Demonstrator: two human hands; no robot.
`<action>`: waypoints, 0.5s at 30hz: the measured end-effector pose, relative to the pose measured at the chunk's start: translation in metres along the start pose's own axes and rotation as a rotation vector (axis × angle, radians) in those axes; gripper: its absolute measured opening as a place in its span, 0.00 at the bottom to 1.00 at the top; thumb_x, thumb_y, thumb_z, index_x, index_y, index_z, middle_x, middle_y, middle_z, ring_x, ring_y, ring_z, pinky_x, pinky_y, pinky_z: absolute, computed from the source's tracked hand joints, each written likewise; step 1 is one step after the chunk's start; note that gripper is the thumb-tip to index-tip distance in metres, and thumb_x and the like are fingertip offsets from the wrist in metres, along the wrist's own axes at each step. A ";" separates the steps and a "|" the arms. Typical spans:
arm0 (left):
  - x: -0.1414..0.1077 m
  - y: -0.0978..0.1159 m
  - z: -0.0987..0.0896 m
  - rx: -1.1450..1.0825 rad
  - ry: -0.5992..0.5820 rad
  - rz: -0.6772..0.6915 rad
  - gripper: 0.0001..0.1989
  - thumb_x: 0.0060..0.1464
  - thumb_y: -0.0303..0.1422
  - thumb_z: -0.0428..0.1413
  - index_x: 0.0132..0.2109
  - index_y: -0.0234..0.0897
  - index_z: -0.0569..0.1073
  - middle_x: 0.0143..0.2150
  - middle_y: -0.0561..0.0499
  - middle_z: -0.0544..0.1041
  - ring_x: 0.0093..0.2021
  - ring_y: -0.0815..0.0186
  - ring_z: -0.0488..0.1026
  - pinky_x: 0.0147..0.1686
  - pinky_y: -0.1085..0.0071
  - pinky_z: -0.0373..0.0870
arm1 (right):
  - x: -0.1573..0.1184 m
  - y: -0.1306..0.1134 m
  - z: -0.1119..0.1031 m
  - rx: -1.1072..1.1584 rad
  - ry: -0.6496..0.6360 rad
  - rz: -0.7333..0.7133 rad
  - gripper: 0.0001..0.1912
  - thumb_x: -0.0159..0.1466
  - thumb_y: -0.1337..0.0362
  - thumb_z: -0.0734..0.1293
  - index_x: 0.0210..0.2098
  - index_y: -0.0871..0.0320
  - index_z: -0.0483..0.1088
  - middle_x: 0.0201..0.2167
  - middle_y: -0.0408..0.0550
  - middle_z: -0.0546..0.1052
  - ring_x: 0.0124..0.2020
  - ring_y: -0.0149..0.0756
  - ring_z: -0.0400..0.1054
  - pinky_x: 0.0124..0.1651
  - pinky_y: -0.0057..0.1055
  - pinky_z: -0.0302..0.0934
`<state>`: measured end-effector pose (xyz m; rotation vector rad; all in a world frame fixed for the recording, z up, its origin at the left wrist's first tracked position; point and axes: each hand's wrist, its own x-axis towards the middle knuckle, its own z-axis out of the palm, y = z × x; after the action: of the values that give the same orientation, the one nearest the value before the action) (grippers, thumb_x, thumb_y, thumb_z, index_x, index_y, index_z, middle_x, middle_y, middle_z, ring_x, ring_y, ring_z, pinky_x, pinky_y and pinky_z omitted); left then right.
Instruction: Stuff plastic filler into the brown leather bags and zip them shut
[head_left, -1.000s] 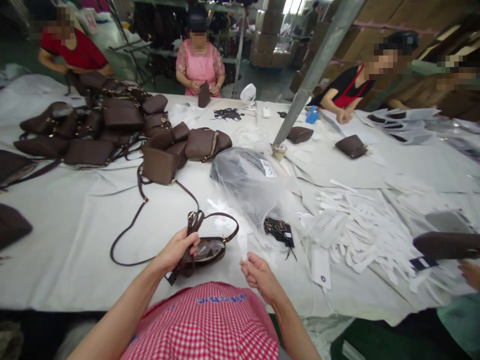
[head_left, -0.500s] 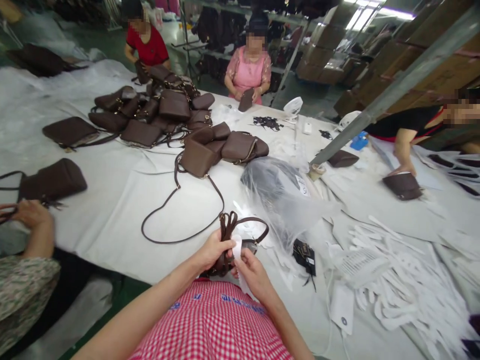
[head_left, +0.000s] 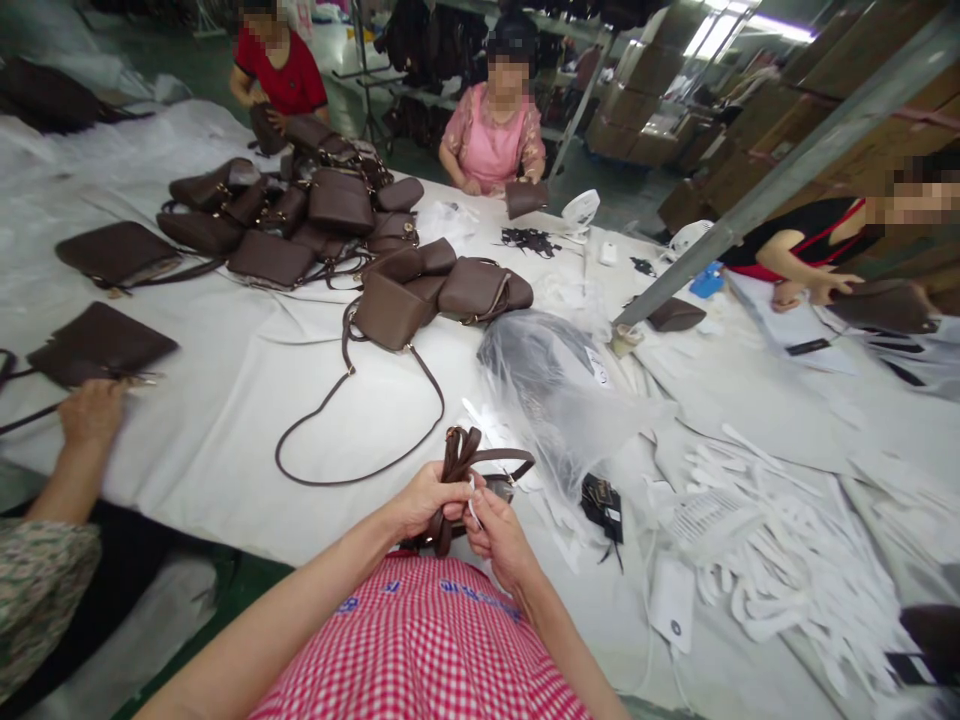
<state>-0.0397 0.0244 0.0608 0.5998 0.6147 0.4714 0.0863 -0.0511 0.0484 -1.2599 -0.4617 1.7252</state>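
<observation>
Strap bundle [head_left: 459, 452], dark brown and folded into several loops, is located at the near edge of the desk [head_left: 225, 420], just in front of the red-and-white checked apron [head_left: 420, 640]. Left grip [head_left: 433, 497]: clenched around the bundle, loop ends projecting above the thumb. Right grip [head_left: 495, 522]: thumb and fingers pinched on a white strip [head_left: 473, 507] laid against the bundle, meeting the left thumb; most of the strip is hidden by the fingers. A curved brown handle [head_left: 504, 455] arcs out to the right, above a bag largely concealed by the hands.

Just beyond, a brown bag [head_left: 390, 312] sits with its long strap looped across the desk toward the hands. To its right lies a clear plastic sack [head_left: 540, 365] with dark contents; black tags [head_left: 602, 508] lie at its near end. Loose white strips [head_left: 787, 570] are heaped further right. A pile of brown bags [head_left: 341, 200] occupies the far left. At the left edge, a co-worker's hand [head_left: 91, 412] touches another bag [head_left: 105, 343]. Across the desk, a person in a pink apron [head_left: 491, 145] has a hand at a small brown bag [head_left: 526, 198].
</observation>
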 end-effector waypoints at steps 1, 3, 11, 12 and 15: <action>0.000 0.000 0.000 0.003 0.011 0.005 0.16 0.43 0.33 0.66 0.37 0.28 0.72 0.18 0.60 0.63 0.16 0.80 0.53 0.18 0.78 0.48 | 0.001 0.002 0.001 -0.002 -0.003 -0.007 0.26 0.55 0.40 0.68 0.35 0.57 0.66 0.18 0.32 0.59 0.14 0.18 0.37 0.16 0.20 0.30; 0.001 -0.002 -0.001 0.000 0.016 0.007 0.14 0.43 0.34 0.66 0.34 0.29 0.72 0.17 0.60 0.63 0.16 0.80 0.53 0.18 0.78 0.48 | 0.001 0.003 0.002 -0.031 -0.029 -0.044 0.27 0.56 0.40 0.67 0.40 0.57 0.68 0.18 0.32 0.58 0.14 0.19 0.37 0.16 0.21 0.31; -0.001 -0.005 -0.005 -0.015 -0.031 0.011 0.16 0.47 0.40 0.64 0.35 0.30 0.73 0.14 0.61 0.59 0.16 0.77 0.54 0.21 0.76 0.51 | 0.001 0.000 0.002 -0.264 -0.021 -0.233 0.27 0.56 0.43 0.68 0.43 0.59 0.71 0.16 0.33 0.55 0.17 0.24 0.45 0.20 0.24 0.43; -0.001 -0.005 -0.005 -0.020 -0.039 0.011 0.18 0.47 0.41 0.64 0.38 0.29 0.74 0.15 0.61 0.59 0.17 0.77 0.54 0.22 0.76 0.51 | 0.002 0.001 0.002 -0.287 -0.023 -0.249 0.25 0.57 0.43 0.67 0.39 0.59 0.72 0.16 0.34 0.55 0.17 0.24 0.46 0.21 0.24 0.44; -0.002 -0.005 -0.007 -0.049 -0.056 -0.003 0.20 0.48 0.40 0.64 0.43 0.28 0.75 0.15 0.62 0.58 0.17 0.77 0.53 0.22 0.75 0.50 | 0.004 0.004 0.000 -0.324 -0.048 -0.270 0.25 0.59 0.42 0.64 0.32 0.59 0.72 0.16 0.35 0.55 0.18 0.25 0.47 0.21 0.24 0.45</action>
<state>-0.0449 0.0225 0.0537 0.5633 0.5488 0.4641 0.0842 -0.0500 0.0437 -1.3125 -0.9253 1.4928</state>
